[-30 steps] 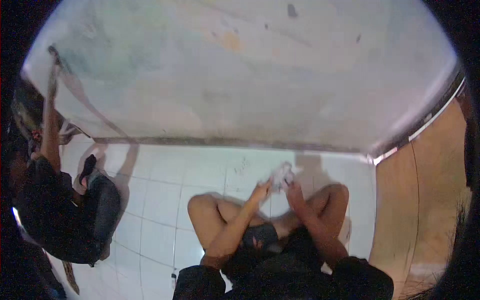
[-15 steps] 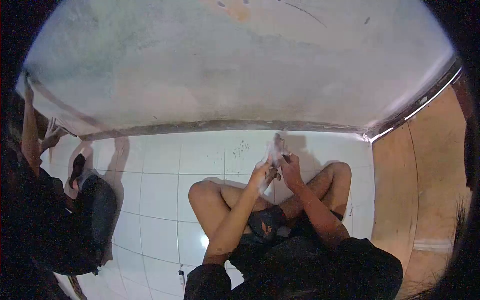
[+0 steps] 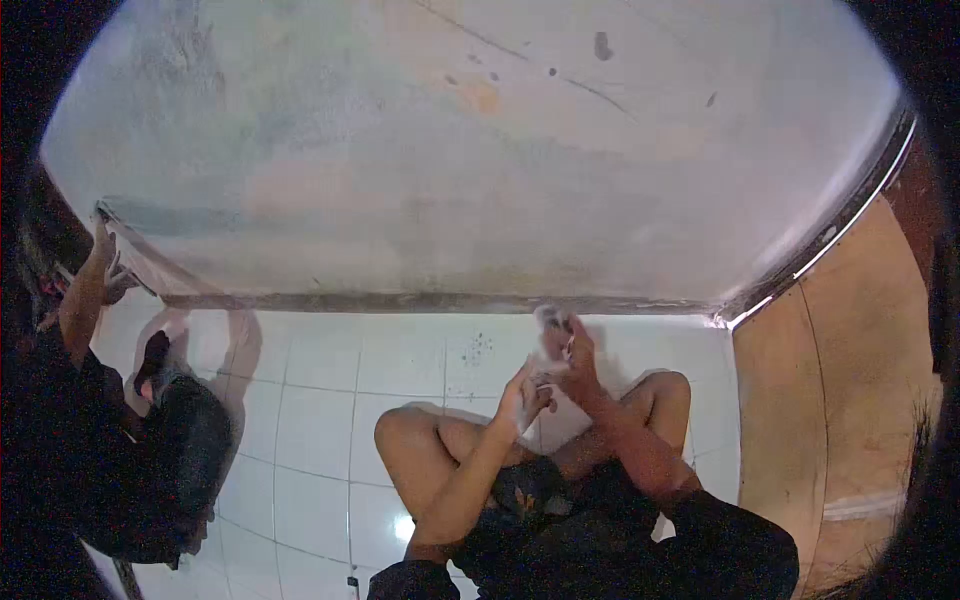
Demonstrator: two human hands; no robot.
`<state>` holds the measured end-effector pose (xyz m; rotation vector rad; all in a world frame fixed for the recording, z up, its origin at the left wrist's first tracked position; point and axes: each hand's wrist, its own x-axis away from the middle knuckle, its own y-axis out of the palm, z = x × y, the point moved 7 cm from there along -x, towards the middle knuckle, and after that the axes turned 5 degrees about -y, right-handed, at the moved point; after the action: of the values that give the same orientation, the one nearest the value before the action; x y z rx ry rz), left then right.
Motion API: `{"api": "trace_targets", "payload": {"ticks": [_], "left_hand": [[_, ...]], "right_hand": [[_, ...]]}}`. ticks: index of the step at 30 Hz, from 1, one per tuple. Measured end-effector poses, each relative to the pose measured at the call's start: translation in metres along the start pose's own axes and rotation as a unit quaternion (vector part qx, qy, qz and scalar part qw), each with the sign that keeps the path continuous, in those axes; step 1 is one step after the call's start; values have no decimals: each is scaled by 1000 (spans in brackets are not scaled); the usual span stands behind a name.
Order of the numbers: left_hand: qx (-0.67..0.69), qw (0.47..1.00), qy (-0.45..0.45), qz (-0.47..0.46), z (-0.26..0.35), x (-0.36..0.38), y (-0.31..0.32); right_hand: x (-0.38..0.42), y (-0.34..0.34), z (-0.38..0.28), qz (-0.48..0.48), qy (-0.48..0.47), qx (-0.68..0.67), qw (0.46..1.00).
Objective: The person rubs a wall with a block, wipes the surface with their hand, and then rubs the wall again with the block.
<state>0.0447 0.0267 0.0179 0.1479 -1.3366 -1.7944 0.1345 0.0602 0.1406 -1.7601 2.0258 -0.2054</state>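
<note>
My left hand (image 3: 524,396) and my right hand (image 3: 578,358) are close together above my crossed legs. Around the fingers of both is a pale, whitish thing (image 3: 552,322), blurred, which I cannot make out. Its upper end rises above my right hand, whose fingers are closed round its side. The fingers of my left hand are bent at its lower part. Beneath the hands lie white floor tiles (image 3: 395,400).
At the left, another person (image 3: 150,450) in dark clothes sits with an arm raised to the wall (image 3: 400,170). Dark specks mark the tiles near the wall's base. Brown boards (image 3: 800,400) stand at the right.
The view has tilted up, so wall and floor sit lower. My right hand has turned and sits higher against the pale thing; my left hand is a little further below it.
</note>
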Motion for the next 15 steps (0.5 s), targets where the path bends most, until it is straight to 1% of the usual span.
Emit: {"api": "trace_targets", "payload": {"ticks": [1, 2, 3, 4, 5, 6, 7, 10, 13, 14, 15], "left_hand": [[-1, 1000, -6, -25, 4, -6, -2], [-36, 999, 5, 28, 5, -12, -15], [-48, 998, 17, 38, 9, -18, -24], [-58, 997, 29, 50, 13, -22, -36], [-70, 995, 41, 62, 15, -26, -46], [-5, 995, 67, 74, 13, -31, -57], [-21, 994, 71, 78, 17, -30, -57], [-81, 987, 97, 96, 32, -22, -54], [-137, 978, 121, 102, 33, -24, -56], [-128, 979, 125, 93, 33, -23, -54], [-145, 976, 128, 101, 32, -20, -50]], "right_hand": [[-16, -9, -7, 17, -15, 40, 999], [-35, -27, -20, 92, -131, 158, 974], [-53, -41, -41, 138, -218, 221, 941], [-69, -54, -60, 195, -294, 288, 890], [-82, -67, -91, 225, -343, 305, 860], [-96, -75, -110, 226, -342, 301, 861], [-107, -79, -124, 228, -342, 298, 862], [-133, -91, -139, 283, -321, 335, 840], [-141, -65, -132, 267, -312, 394, 822], [-143, -57, -126, 216, -331, 426, 814], [-148, -64, -119, 216, -324, 456, 801]]}}
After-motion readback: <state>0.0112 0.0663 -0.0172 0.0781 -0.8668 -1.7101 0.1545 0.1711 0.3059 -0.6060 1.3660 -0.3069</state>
